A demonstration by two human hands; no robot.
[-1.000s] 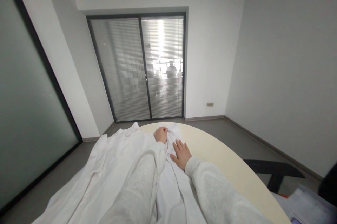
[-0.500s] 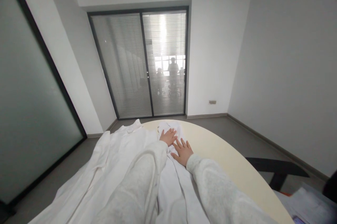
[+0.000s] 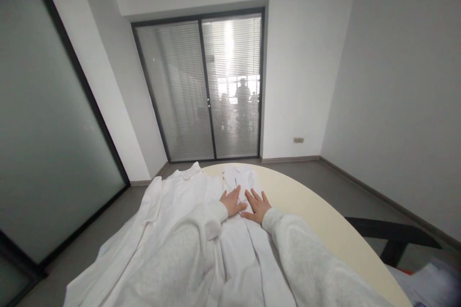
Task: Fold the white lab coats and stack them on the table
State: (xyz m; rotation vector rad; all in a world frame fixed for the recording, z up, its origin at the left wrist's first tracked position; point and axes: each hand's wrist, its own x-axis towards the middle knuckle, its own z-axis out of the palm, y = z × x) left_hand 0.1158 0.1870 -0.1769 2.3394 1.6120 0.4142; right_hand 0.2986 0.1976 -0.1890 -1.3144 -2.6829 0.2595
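Observation:
A white shirt point(image 3: 180, 189) lies spread over the table, its collar toward the far edge and its body running down toward me. On the right, a long strip of white cloth, which looks like a sleeve point(image 3: 243, 179), lies lengthwise. My left hand point(image 3: 233, 202) rests flat on this strip with fingers spread. Beside it my right hand point(image 3: 257, 207) lies palm down on the strip's right side, fingers apart. The two thumbs are close together. Grey sleeves on my forearms cover part of the cloth.
The round cream table point(image 3: 306, 201) shows its curved edge at the right. Past that edge are a black chair part point(image 3: 392, 232) and some blurred papers point(image 3: 425, 283). Glass doors with blinds point(image 3: 201, 91) stand beyond the table, with silhouettes of people behind them.
My left hand has drawn back toward me and apart from my right hand's fingers, uncovering more of the sleeve's far end. The view has turned slightly left.

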